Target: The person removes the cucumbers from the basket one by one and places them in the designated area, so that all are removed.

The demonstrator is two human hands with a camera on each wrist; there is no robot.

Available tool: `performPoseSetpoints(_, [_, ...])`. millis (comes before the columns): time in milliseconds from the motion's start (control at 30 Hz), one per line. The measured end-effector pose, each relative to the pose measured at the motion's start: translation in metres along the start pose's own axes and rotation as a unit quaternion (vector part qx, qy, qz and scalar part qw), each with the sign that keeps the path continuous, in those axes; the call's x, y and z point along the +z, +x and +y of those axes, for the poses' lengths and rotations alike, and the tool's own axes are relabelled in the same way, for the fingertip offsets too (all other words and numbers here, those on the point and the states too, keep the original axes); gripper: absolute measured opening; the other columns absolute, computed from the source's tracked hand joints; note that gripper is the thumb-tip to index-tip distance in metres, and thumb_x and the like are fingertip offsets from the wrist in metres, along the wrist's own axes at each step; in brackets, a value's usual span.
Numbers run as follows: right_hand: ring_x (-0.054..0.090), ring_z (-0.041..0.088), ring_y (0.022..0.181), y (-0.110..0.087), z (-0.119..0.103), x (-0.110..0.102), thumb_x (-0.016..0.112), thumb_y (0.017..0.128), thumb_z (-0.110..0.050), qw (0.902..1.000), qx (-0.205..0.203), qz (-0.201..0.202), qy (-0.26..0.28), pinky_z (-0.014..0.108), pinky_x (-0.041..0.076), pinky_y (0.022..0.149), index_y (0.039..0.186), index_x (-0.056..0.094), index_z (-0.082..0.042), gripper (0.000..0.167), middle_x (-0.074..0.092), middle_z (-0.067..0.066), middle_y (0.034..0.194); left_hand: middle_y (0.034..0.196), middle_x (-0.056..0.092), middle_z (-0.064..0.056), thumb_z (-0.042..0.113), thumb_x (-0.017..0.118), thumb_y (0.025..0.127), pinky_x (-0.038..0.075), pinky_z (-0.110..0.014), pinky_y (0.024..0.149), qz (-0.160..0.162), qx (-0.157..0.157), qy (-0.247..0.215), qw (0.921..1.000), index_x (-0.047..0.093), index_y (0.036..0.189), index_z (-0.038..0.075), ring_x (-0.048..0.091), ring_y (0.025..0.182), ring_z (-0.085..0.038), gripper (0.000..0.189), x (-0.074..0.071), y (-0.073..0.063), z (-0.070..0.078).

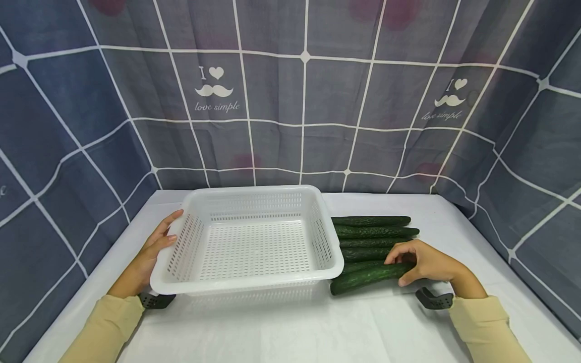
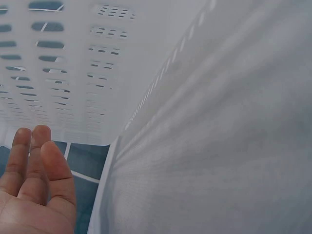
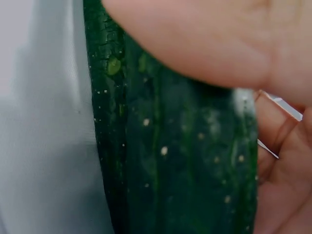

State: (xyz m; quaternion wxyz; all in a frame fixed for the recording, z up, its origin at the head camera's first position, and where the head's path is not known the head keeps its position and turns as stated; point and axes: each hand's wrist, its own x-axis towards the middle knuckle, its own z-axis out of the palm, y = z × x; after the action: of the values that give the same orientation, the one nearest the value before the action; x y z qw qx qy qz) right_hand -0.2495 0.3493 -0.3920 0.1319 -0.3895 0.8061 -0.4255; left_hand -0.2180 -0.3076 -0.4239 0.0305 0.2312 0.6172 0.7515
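Note:
A white perforated plastic basket with nothing in it stands left of centre in the head view. My left hand touches its left rim, and the left wrist view shows the fingers nearly straight beside the outer wall. To the right of the basket, my right hand grips the right end of the nearest cucumber, thumb on the near side. In the right wrist view, the thumb presses on this dark green cucumber. Its left end is close to the basket's right front corner.
Several more cucumbers lie side by side behind the held one, their left ends close to the basket's right side. White cloth covers the table. Grey-blue checked curtains enclose the back and both sides.

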Motion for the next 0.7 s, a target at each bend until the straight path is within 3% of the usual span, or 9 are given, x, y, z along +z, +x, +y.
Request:
performPoseSetpoints(200, [0.064,0.011,0.09,0.005,-0.004,0.006,0.097,0.075,-0.004,0.9976,0.044,0.009,-0.052,0.029,0.053,0.081,0.108,0.078,-0.008,0.039,0.073,-0.01,0.106,0.142,0.054,0.006,0.009,0.037,0.112,0.059,-0.03,0.083,0.019,-0.021,0.004,0.9996,0.043,0.16,0.041,0.064,0.11,-0.011,0.058,-0.001,0.0,0.002])
performPoseSetpoints(367, [0.063,0.007,0.087,0.014,-0.011,0.01,0.1,0.07,-0.008,0.993,0.066,0.009,-0.098,0.03,0.054,0.079,0.102,0.077,-0.013,0.04,0.072,-0.01,0.099,0.142,0.053,0.006,0.009,0.036,0.112,0.059,-0.03,0.083,0.023,-0.019,0.002,0.9996,0.044,0.158,0.041,0.063,0.11,-0.011,0.057,-0.002,-0.001,0.003])
performPoseSetpoints(700, [0.062,0.004,0.082,0.023,-0.016,0.018,0.103,0.065,-0.007,0.9869,0.067,0.001,-0.147,0.031,0.056,0.074,0.095,0.076,-0.016,0.041,0.069,-0.012,0.092,0.141,0.053,0.005,0.011,0.038,0.112,0.059,-0.029,0.083,0.028,-0.022,0.003,0.9994,0.044,0.159,0.04,0.062,0.11,-0.011,0.056,-0.002,-0.002,0.004])
